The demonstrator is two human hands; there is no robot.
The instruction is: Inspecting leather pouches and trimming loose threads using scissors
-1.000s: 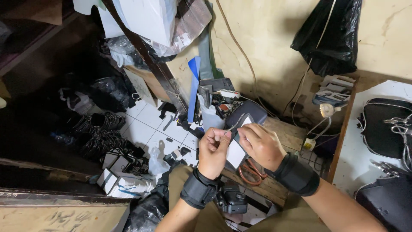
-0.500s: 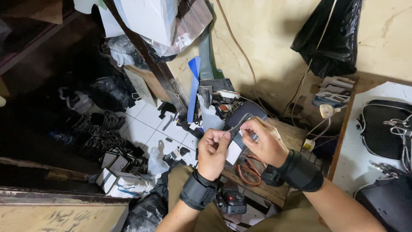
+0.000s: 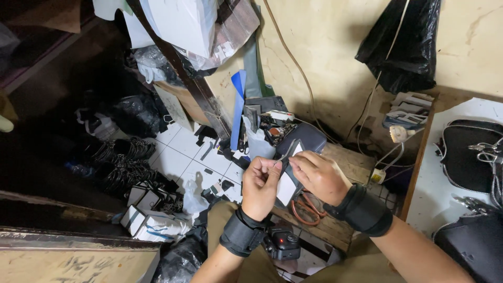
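Observation:
My left hand [image 3: 260,184] and my right hand [image 3: 317,175] meet over a dark blue-grey zippered pouch [image 3: 309,137] lying on a wooden bench [image 3: 348,162]. Both hands pinch at the pouch's zipper edge [image 3: 284,153], where a white card or lining piece [image 3: 286,187] shows between them. Each wrist wears a black strap. A small black camera with a red dot [image 3: 283,244] hangs under my left wrist.
A white work table with black zippered bags [image 3: 471,157] stands at the right. A black plastic bag [image 3: 406,50] hangs on the wall. Blue strip [image 3: 237,107], tool clutter and cables lie behind the bench. Scraps and white boxes [image 3: 152,220] litter the tiled floor at the left.
Both hands have shifted slightly along the zipper edge while keeping hold of the pouch. The view has barely moved.

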